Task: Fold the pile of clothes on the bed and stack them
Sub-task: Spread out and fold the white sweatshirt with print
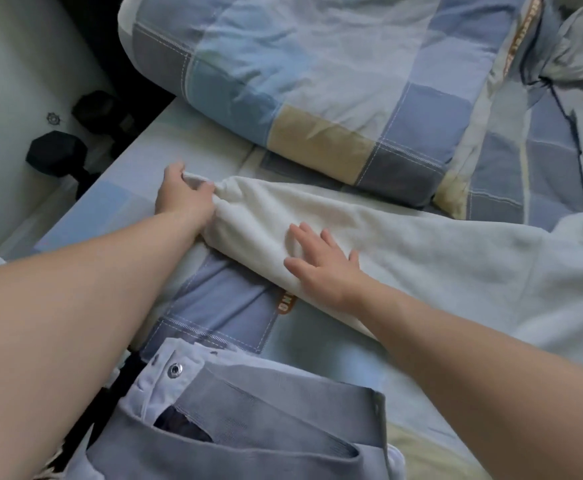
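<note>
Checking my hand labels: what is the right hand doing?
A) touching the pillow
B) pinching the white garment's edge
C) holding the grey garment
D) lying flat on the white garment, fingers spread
D: the right hand lies flat, fingers spread, on the white garment, while the left hand grips its end.

The white garment [369, 233] across the middle of the frame is soft napped cloth, fleecy and matt, bunched into creases at its left end; the pillow [300, 81] at the top is thin woven cloth in checks, matt and finely wrinkled, with pale stitch lines along the squares; the bed sheet [321, 344] below it looks like the same smooth matt weave; the grey garment [266, 403] at lower middle is finely ribbed cloth, dull, edged with paler smooth fabric bearing a shiny metal snap [175, 370]; the dumbbells [53, 152] at the left are black and matt; the floor [3, 81] beside them is pale and smooth.
</note>
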`<state>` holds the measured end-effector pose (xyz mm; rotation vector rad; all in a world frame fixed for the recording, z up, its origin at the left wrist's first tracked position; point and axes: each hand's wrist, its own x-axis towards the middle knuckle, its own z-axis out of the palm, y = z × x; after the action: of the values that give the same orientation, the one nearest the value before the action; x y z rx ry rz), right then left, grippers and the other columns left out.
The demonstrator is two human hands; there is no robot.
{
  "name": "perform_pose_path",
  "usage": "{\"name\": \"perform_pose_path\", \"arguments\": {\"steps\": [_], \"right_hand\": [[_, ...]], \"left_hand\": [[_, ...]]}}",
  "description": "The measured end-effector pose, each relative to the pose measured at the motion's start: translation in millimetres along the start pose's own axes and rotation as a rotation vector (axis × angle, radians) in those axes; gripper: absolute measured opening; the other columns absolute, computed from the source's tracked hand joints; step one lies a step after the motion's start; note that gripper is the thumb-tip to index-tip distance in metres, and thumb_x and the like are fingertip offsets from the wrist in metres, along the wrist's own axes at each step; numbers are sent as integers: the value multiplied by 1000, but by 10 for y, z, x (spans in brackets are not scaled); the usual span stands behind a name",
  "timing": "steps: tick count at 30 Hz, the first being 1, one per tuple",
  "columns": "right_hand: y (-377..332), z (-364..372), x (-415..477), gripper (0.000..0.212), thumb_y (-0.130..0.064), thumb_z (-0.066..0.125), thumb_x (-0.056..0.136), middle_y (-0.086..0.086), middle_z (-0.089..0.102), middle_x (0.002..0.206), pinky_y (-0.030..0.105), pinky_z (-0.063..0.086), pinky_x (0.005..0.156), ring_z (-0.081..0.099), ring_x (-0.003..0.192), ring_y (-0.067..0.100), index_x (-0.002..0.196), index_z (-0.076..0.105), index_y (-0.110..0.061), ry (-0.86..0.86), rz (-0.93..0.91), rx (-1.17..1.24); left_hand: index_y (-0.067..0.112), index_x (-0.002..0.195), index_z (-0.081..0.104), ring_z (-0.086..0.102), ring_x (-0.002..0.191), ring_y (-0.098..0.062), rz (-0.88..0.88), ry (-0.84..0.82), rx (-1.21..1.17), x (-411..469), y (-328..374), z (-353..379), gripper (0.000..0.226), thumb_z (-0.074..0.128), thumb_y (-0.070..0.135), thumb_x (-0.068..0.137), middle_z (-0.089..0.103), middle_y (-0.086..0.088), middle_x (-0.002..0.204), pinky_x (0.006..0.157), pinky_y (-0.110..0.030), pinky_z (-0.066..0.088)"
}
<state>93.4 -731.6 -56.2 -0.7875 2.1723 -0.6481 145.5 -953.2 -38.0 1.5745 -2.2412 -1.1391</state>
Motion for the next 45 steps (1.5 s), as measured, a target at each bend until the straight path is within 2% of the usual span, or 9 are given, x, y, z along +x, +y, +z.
{"name": "perform_pose_path", "arguments": {"steps": [3, 7, 11, 16, 22, 28, 33, 40, 45], "right_hand": [[302, -197, -245, 60, -46, 39, 104, -18, 4, 167, 48, 1, 124, -5, 155, 14, 158, 12, -42, 38, -28, -110], [982, -698, -614, 59, -46, 39, 104, -15, 9, 167, 43, 4, 124, 2, 155, 15, 158, 15, -41, 170, 194, -308], [1529, -1227, -788, 62, -40, 44, 102, -11, 13, 167, 47, 8, 121, 7, 154, 19, 158, 18, -37, 388, 375, -412], [1758, -1550, -699, 44, -39, 47, 100, 0, 54, 141, 57, 10, 118, 39, 138, 28, 144, 44, -33, 357, 427, -543], [1742, -1677, -592, 16, -31, 52, 98, -1, 65, 108, 49, 25, 108, 54, 112, 28, 99, 67, -27, 766, 425, -498], [1877, -1573, -822, 43, -37, 53, 98, -4, 47, 145, 57, 5, 119, 34, 140, 23, 140, 48, -32, 637, 388, -342], [2474, -1984, -1529, 59, -47, 45, 99, -5, 26, 163, 55, 10, 120, 18, 151, 20, 155, 27, -37, 539, 524, -357], [2996, -2564, -1819, 59, -48, 38, 101, -9, 10, 167, 55, 5, 121, 4, 154, 19, 156, 17, -42, 467, 524, -400], [3148, -2840, -1563, 46, -54, 33, 102, 0, 47, 150, 58, 7, 119, 33, 144, 23, 147, 39, -42, 327, 415, -461]], "left_hand": [[30, 154, 30, 14, 152, -28, 368, 113, 336, -310, 14, 139, 65, 57, 32, 95, 21, -5, 165, 119, -46, 15], [33, 150, 39, 10, 153, -22, 729, -247, 547, -686, 219, 600, 57, 60, 37, 97, 18, 2, 167, 121, -43, 13], [29, 153, 30, 16, 151, -23, 726, -451, 618, -884, 526, 1135, 58, 52, 39, 101, 22, 2, 165, 118, -42, 19], [27, 131, 56, 43, 126, -35, 712, -199, 795, -875, 760, 1405, 37, 55, 44, 98, 52, -6, 137, 100, -42, 35], [20, 101, 63, 57, 97, -38, 656, -80, 464, -840, 902, 1484, 15, 55, 32, 100, 54, -9, 113, 75, -39, 40], [20, 119, 60, 54, 102, -37, 766, -22, 453, -1320, 777, 1711, 29, 64, 18, 90, 49, -9, 130, 80, -43, 43], [16, 118, 65, 57, 114, -36, 1105, -416, 367, -2239, 869, 2287, 28, 62, 25, 92, 57, -9, 134, 89, -44, 47], [40, 159, 6, -5, 155, -26, 712, -468, 456, -2916, 1283, 3191, 61, 26, 55, 103, -7, 5, 169, 122, -54, 2], [30, 161, 11, 9, 155, -19, 742, -203, 397, -2908, 979, 3440, 66, 18, 55, 100, 6, 0, 170, 124, -45, 5]]}}
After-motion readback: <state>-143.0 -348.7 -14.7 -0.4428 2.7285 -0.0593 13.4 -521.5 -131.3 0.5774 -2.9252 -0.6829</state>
